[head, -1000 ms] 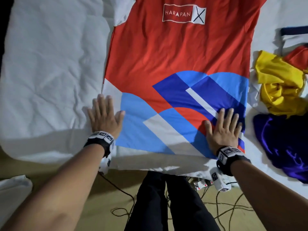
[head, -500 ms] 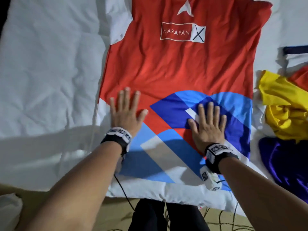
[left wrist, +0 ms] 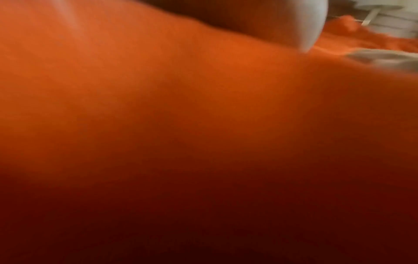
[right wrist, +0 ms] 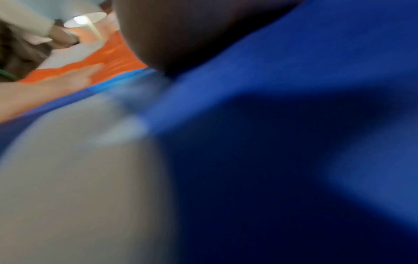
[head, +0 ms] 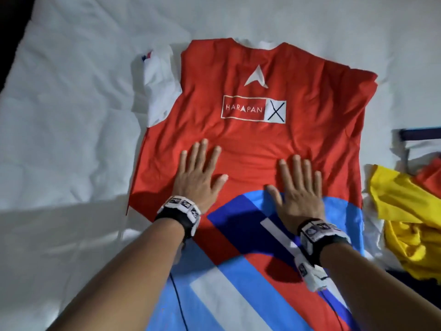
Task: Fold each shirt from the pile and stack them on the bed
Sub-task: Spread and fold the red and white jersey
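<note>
While the red shirt point(head: 274, 144) is lain flat and unfolded on the bed point(head: 71, 115), it is pressed by the spread left hand point(head: 199, 180) and right hand point(head: 299, 189); the pile point(head: 403, 211) is left unfolded.

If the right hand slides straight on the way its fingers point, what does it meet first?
The right hand lies flat on the red shirt. Straight ahead is bare red fabric, then probably the white X box of the printed logo; nothing raised shows in that line.
</note>
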Demonstrator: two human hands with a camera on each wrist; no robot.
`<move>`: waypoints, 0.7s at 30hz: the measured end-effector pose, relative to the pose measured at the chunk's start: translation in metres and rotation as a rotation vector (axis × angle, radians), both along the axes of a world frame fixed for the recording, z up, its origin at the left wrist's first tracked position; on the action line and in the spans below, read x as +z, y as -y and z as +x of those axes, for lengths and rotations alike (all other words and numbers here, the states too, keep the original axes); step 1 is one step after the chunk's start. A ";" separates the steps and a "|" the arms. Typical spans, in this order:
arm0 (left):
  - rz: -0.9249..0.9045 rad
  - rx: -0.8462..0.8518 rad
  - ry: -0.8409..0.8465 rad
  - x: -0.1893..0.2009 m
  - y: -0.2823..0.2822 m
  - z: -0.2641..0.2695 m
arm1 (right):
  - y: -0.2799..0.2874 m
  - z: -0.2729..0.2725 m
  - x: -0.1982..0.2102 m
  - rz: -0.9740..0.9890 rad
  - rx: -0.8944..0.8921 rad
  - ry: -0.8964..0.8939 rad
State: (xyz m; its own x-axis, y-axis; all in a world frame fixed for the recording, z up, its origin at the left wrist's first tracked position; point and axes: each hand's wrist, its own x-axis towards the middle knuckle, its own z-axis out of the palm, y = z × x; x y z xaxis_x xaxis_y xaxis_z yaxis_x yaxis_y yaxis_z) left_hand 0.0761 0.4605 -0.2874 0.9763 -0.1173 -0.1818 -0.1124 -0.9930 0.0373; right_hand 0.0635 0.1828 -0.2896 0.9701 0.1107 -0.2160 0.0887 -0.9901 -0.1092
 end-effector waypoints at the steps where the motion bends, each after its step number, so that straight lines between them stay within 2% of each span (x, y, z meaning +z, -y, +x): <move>1: 0.020 0.118 0.013 0.000 -0.014 0.010 | 0.016 0.008 0.002 -0.002 -0.108 0.008; 3: 0.013 0.399 0.041 0.006 -0.029 0.033 | 0.032 0.028 0.011 0.011 -0.333 0.017; 4: -0.005 0.490 0.065 0.010 -0.027 0.047 | 0.028 0.039 0.015 0.015 -0.395 0.026; 5: -0.024 0.487 0.087 0.015 -0.017 0.060 | 0.018 0.049 0.018 0.023 -0.369 0.047; 6: -0.045 0.373 0.098 0.018 -0.003 0.071 | 0.003 0.057 0.020 0.040 -0.247 0.069; 8: -0.076 -0.033 0.086 0.017 0.033 0.080 | -0.030 0.068 0.016 0.060 0.135 0.088; 9: -0.070 -0.194 0.048 0.014 0.045 0.082 | -0.040 0.074 0.011 0.056 0.270 0.086; 10: -0.051 -0.272 0.012 0.009 0.050 0.086 | -0.044 0.081 0.006 0.042 0.322 0.072; 11: -0.038 -0.268 -0.012 0.003 0.047 0.092 | -0.044 0.090 0.002 0.025 0.309 0.049; 18: -0.068 0.130 -0.040 -0.007 -0.009 0.152 | -0.015 0.144 -0.001 -0.002 0.075 -0.004; 21: -0.018 0.326 -0.033 -0.006 -0.024 0.163 | -0.005 0.161 -0.002 0.031 -0.175 0.011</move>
